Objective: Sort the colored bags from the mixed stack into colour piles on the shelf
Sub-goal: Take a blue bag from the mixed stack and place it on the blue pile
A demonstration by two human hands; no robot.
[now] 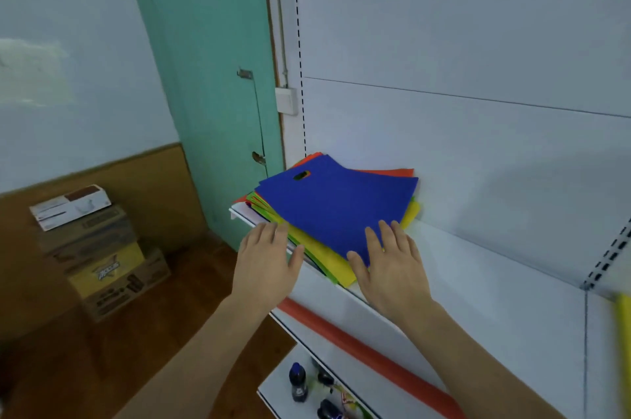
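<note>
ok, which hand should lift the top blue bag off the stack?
Right, probably. The right hand already lies flat on the blue bag's near corner; the left hand sits at the stack's left edge over the yellow bags.

Mixed stack of coloured bags (327,213) at the left end of the white shelf (478,268).

A flat blue bag (336,205) with an oval cut-out handle lies on top, turned askew to the rest. Under it yellow bags (327,256) and green edges fan out toward the shelf's front lip, and orange-red bags (392,172) show at the back against the panel. The stack is uneven, its near corner overhanging the front edge slightly.
</note>
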